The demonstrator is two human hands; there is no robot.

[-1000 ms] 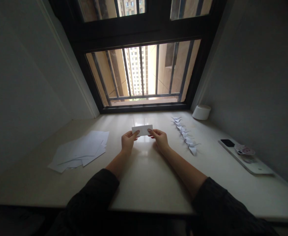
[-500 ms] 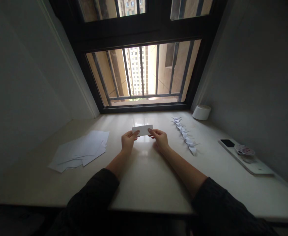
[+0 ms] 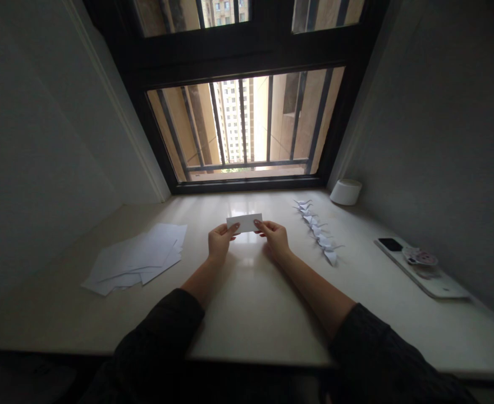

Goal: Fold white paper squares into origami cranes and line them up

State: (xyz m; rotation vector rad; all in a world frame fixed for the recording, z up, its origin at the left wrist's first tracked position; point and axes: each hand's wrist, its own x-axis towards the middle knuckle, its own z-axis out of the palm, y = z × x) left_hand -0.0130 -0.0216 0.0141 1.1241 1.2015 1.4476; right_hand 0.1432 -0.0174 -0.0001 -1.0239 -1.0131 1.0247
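Note:
A small white rectangle of paper (image 3: 245,223) is held up between my two hands, over the middle of the sill. My left hand (image 3: 219,241) pinches its left end with the thumb on the near face. At the other end, my right hand (image 3: 275,238) grips it the same way, thumb in front. The fingers behind the paper are partly hidden. To the right of my right hand, several small folded paper figures (image 3: 315,229) with thin pointed ends stand in a slanting row.
A fanned pile of white paper sheets (image 3: 135,255) lies on the pale sill (image 3: 255,314) at left. On the right rests a phone (image 3: 440,286) with a round grip on its back. A white rounded object (image 3: 346,192) stands by the dark window frame (image 3: 247,185).

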